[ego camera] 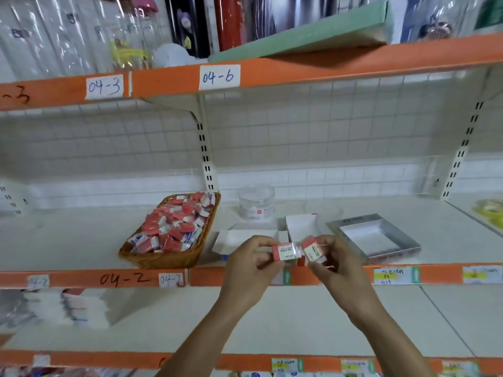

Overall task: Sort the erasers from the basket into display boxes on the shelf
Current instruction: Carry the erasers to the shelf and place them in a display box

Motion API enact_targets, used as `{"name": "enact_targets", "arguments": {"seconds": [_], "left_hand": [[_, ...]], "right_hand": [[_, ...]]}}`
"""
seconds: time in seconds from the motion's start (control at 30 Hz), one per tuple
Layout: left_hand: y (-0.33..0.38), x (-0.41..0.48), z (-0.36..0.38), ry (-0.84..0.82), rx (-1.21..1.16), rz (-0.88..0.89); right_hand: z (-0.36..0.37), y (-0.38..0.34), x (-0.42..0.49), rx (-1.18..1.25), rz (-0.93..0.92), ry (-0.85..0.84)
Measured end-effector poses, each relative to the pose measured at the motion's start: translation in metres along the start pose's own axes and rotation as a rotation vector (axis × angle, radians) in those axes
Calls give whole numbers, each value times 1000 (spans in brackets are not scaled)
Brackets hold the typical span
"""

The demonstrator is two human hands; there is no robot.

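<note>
A brown wicker basket point(152, 257) on the middle shelf is heaped with several red-and-white wrapped erasers point(174, 227). My left hand point(253, 262) holds one red-and-white eraser point(285, 252) marked 2B, in front of the shelf edge. My right hand point(334, 261) grips a second eraser point(312, 251), tilted, its corner almost touching the first. Behind the hands stand two open white display boxes, a low one point(245, 236) and a taller one point(300, 225). A grey display box point(381, 240) with a white inside lies to the right.
A clear plastic jar point(256, 204) stands behind the white boxes. The shelf has an orange front edge point(119, 280) with handwritten labels. Yellow goods point(490, 213) lie at the far right. Packaged goods point(60, 308) sit on the lower shelf at left.
</note>
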State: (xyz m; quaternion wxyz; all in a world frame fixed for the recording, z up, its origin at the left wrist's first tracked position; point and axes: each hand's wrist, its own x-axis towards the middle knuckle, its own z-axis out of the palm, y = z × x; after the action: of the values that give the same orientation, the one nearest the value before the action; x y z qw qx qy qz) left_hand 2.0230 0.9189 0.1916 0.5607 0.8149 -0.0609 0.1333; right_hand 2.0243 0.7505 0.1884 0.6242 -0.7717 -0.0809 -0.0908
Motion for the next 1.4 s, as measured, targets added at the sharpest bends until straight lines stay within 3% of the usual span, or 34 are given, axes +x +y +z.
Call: {"name": "enact_targets", "arguments": {"seconds": [0.3,0.63,0.93,1.07,1.17,1.27,1.4], "left_hand": [[2,84,37,10,-106,-14],[-26,134,67,-1,-385,-211],[-41,169,72,-131,-156,-187],[-48,179,73,-189,193,-12],[-56,185,77,-151,497,162],[-64,188,83,-191,645,299],[-78,191,91,-217,747,322]], "right_hand": [[-30,24,86,-147,-64,12],[-34,61,136,-203,-40,-16],[-21,75,153,-261,-63,26],[-16,83,153,-401,-35,-16],[-10,92,150,-535,-75,71],[-6,102,150,-611,-81,88],[-6,100,148,-668,-81,45]]}}
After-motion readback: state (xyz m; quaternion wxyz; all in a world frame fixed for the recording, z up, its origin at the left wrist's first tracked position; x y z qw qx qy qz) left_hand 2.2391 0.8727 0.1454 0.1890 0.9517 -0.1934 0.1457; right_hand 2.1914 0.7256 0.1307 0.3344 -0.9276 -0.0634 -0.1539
